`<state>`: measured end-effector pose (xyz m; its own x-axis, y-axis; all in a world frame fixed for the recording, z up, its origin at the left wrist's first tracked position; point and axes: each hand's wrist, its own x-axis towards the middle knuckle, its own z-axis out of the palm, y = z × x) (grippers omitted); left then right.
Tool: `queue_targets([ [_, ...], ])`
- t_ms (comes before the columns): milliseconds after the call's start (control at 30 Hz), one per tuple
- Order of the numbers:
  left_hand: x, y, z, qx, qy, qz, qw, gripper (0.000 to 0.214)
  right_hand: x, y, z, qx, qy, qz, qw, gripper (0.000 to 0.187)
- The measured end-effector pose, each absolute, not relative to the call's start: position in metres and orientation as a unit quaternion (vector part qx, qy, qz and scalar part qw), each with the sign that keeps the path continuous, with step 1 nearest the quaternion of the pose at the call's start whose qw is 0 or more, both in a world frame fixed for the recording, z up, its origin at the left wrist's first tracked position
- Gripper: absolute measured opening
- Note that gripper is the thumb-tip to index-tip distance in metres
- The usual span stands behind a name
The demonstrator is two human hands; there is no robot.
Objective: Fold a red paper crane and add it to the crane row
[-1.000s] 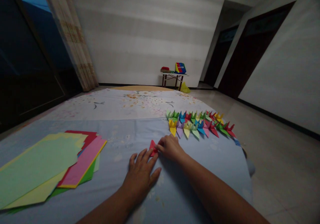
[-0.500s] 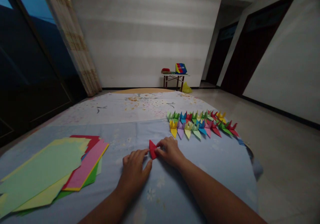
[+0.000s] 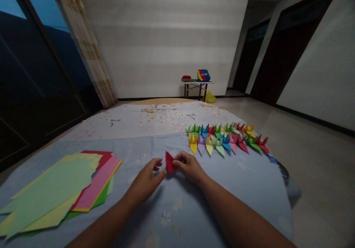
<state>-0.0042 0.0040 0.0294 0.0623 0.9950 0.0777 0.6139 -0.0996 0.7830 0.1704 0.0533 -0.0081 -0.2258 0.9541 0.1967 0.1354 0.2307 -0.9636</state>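
Foreground, centre. The left hand (image 3: 149, 176) and right hand (image 3: 191, 166) stand apart on either side of a red folded paper (image 3: 169, 163), which lies between them above the blue cloth (image 3: 133, 146). The right hand pinches the paper's right side between thumb and fingers. The left hand is free, its fingers spread and curved; its thumb tip comes up to the lower left edge of the paper, though contact cannot be settled from this angle. One second earlier the left fingertips lay over the piece and pressed it to the cloth; they have since drawn off to the left, and the paper stands steeper in the right hand's pinch. The change suggests that flattening has given way to handling the fold raised, with the right hand alone bearing it.

Left of the hands: a loose stack of coloured sheets (image 3: 58, 177), pale green uppermost, with pink, yellow, red and green edges showing beneath.

Middle ground, right: two rows of finished paper cranes (image 3: 226, 143) in many colours, wings raised, near the table's edge. Beyond them spreads a white floral cloth (image 3: 163, 116).

Background: a small table (image 3: 198, 82) against the wall bears a red object (image 3: 186, 77) and a multicoloured box (image 3: 203, 75). White lettering marks the box's face, too small to read; no other writing is visible.
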Motion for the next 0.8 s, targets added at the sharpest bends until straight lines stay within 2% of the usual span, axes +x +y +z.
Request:
queue_targets([
  [100,0.0,0.012,0.029,0.629,0.568,0.364,0.386,0.044,0.172,0.058,-0.01,-0.359,-0.581,0.548,0.482,0.024],
  [200,0.009,0.014,0.026,0.588,0.544,0.385,0.459,0.045,0.173,0.061,-0.01,-0.327,-0.551,0.584,0.498,0.029],
  [633,0.013,0.008,0.011,0.478,0.538,0.479,0.504,0.054,0.171,0.059,-0.005,-0.276,-0.507,0.634,0.515,0.028],
  [800,0.019,0.003,0.017,0.429,0.539,0.507,0.518,0.064,0.172,0.058,-0.004,-0.283,-0.506,0.632,0.515,0.029],
])
